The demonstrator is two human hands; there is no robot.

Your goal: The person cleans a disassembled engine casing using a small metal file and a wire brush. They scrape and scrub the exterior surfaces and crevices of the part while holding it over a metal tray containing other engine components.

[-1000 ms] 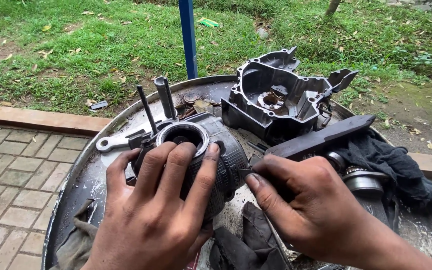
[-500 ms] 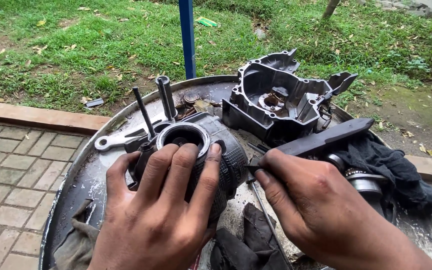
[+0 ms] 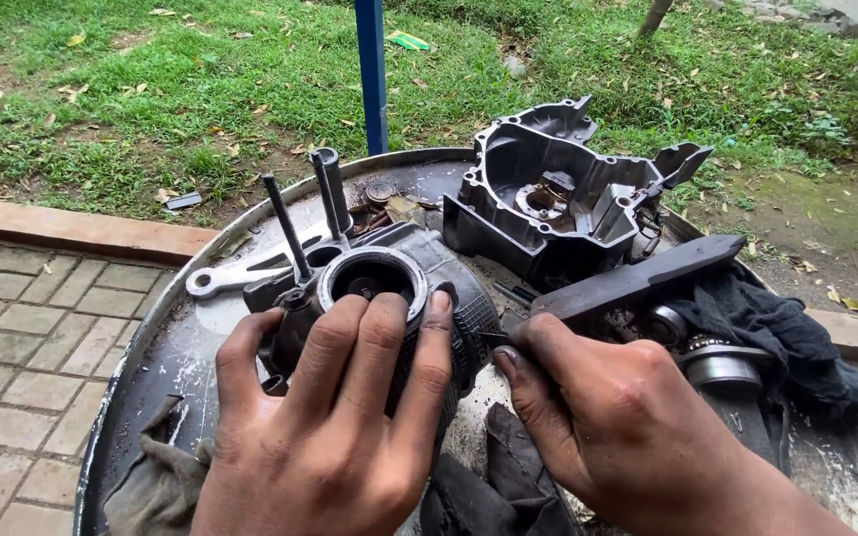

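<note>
Person working on an engine cylinder on a round metal tray

The left hand (image 3: pixel 335 417) is closed around the finned cylinder (image 3: pixel 389 298) at the middle of the tray (image 3: pixel 166 342); the right hand (image 3: pixel 618 412) pinches a flat dark blade (image 3: pixel 638 283) against its side

Soft overcast daylight, faint shadows, sharp focus; slight edge distortion, perhaps.

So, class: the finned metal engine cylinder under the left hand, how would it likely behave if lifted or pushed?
The engine cylinder looks like thick cast metal, so probably stiff and heavy for its size. Its grimy surface may be slippery. Lying on its rounded side, steadied by the left hand, it might roll on the metal tray.
</note>
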